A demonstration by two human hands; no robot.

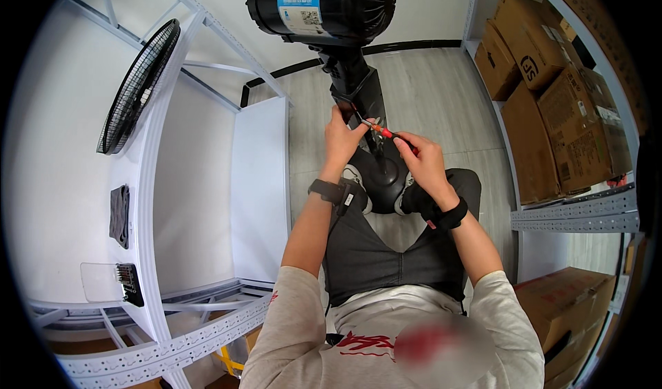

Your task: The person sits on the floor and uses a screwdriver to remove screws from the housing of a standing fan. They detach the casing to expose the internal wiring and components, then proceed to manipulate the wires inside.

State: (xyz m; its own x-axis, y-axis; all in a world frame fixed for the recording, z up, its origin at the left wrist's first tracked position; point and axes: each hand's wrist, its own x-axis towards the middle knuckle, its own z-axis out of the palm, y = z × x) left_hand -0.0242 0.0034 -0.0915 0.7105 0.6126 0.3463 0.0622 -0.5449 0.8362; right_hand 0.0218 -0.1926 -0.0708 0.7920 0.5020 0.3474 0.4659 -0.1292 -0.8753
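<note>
A black pedestal fan (362,96) stands in front of me without its front grille, its motor housing (324,6) at the top and its round base between my feet. My left hand (341,141) is closed around the side of the column's upper housing, its thumb reaching toward the screwdriver's shaft. In my right hand (426,163) is a screwdriver (387,133) with a red and black handle, gripped by the handle. The shaft points left toward the housing beside my left thumb. Where exactly its tip rests is too small to tell.
On the white shelf at left are a round black fan grille (141,85), a folded dark cloth (119,215) and a screwdriver bit set (129,284) with a clear lid. Cardboard boxes (527,141) fill the right-hand rack. Another carton (562,306) sits lower right.
</note>
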